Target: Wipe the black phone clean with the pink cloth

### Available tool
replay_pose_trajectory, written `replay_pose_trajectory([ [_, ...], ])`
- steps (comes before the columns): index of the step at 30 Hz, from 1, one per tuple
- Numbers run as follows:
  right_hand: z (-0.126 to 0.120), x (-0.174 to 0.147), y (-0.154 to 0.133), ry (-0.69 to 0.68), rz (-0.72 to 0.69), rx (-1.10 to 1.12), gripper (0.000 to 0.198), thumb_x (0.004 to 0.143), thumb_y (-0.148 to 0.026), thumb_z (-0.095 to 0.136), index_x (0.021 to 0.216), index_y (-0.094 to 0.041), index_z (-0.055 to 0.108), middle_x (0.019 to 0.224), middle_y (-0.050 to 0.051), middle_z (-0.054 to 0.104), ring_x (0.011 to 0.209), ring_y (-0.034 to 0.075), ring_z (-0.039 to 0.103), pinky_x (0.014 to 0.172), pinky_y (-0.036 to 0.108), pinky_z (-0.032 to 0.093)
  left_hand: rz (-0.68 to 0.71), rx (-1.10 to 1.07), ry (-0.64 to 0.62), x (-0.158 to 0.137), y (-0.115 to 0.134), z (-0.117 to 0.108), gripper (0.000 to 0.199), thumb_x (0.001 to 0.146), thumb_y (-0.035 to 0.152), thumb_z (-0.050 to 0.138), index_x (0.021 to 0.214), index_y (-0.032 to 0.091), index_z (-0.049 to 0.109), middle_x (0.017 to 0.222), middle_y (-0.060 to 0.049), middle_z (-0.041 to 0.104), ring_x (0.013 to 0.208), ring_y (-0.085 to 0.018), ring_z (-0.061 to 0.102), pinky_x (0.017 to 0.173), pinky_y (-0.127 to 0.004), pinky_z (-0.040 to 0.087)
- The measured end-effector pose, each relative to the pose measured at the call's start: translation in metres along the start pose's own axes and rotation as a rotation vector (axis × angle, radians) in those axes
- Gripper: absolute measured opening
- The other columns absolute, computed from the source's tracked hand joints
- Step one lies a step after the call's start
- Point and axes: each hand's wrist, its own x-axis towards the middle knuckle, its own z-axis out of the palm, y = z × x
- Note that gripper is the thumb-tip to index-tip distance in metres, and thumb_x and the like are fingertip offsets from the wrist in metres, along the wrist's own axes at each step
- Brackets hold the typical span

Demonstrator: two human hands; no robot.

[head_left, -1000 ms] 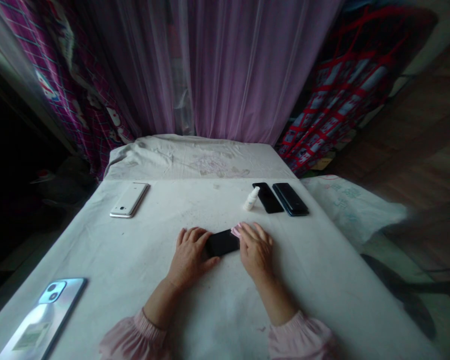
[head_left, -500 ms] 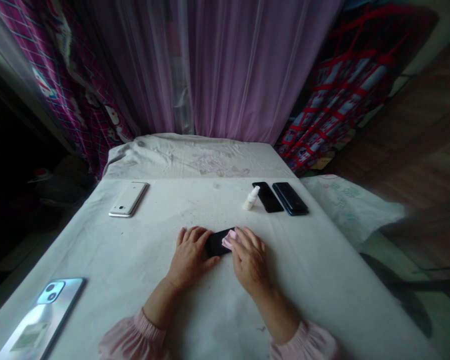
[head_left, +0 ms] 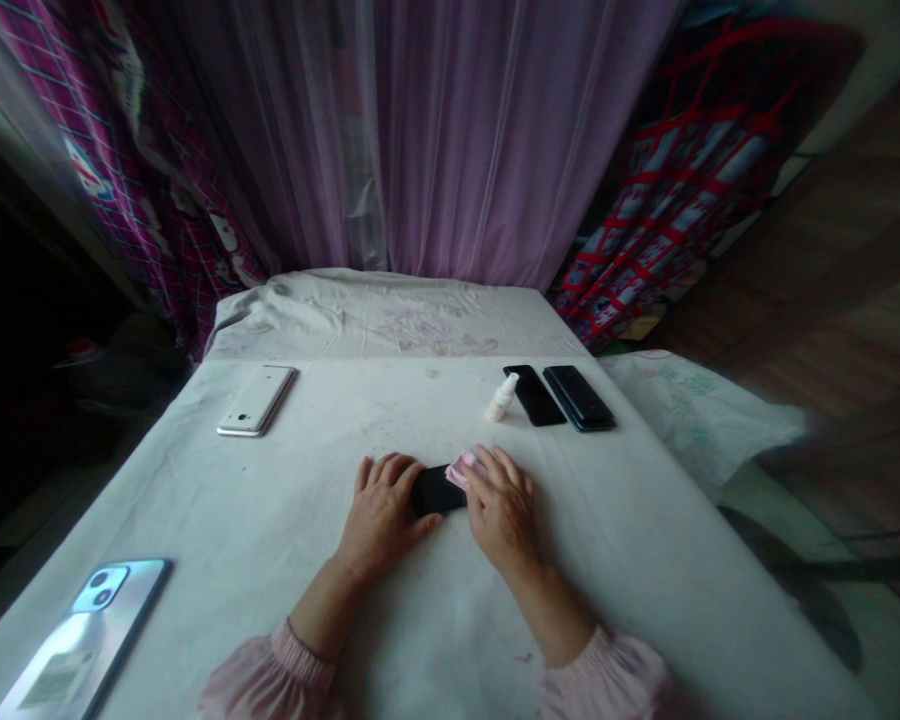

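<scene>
A black phone point(head_left: 436, 490) lies flat on the white-covered table between my hands. My left hand point(head_left: 384, 505) grips its left end, thumb along the near edge and fingers at the far side. In my right hand point(head_left: 501, 505) is a folded pink cloth point(head_left: 463, 469), pressed by the fingertips onto the right part of the phone's dark face. The phone's right end is hidden under the cloth and fingers. Beyond my right hand stands a small white spray bottle point(head_left: 502, 398).
Behind the bottle lie a black phone point(head_left: 536, 396) and a dark blue phone stack point(head_left: 579, 398). A white phone point(head_left: 257, 401) rests at the far left, a silvery-blue phone point(head_left: 82, 640) at the near left. Purple curtains point(head_left: 450, 140) hang behind the table point(head_left: 330, 400).
My right hand and the pink cloth have shifted slightly away from me, toward the phone's far edge. My left hand keeps its hold on the phone.
</scene>
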Motion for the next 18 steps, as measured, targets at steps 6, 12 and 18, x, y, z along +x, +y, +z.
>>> replay_pose_trajectory([
  [6,-0.010,-0.030,0.005,0.003,-0.030,-0.005,0.039,0.091,-0.014,0.045,0.120,-0.029,0.065,0.134,0.006,0.057,0.127,0.027,0.043,0.097,0.042,0.034,-0.013,0.013,0.048,-0.003,-0.001,0.006,0.057,0.077,0.052,0.069,0.124,0.023,0.057,0.130,-0.013,0.056,0.127,-0.036,0.044,0.109,-0.061,0.023],
  [12,-0.012,-0.031,0.016,0.039,0.072,-0.060,0.035,0.091,-0.016,0.045,0.114,-0.029,0.068,0.132,0.008,0.058,0.125,0.029,0.044,0.096,0.044,0.034,-0.012,0.027,0.043,-0.004,-0.004,0.008,0.059,0.076,0.053,0.070,0.124,0.022,0.056,0.132,-0.013,0.055,0.129,-0.037,0.042,0.110,-0.062,0.023],
  [18,-0.011,-0.032,-0.009,-0.012,-0.026,0.011,0.038,0.090,-0.015,0.045,0.119,-0.028,0.066,0.136,0.008,0.055,0.127,0.028,0.043,0.097,0.043,0.035,-0.018,0.038,0.038,-0.003,-0.003,0.007,0.057,0.077,0.053,0.069,0.123,0.021,0.057,0.131,-0.013,0.057,0.128,-0.036,0.044,0.109,-0.061,0.025],
])
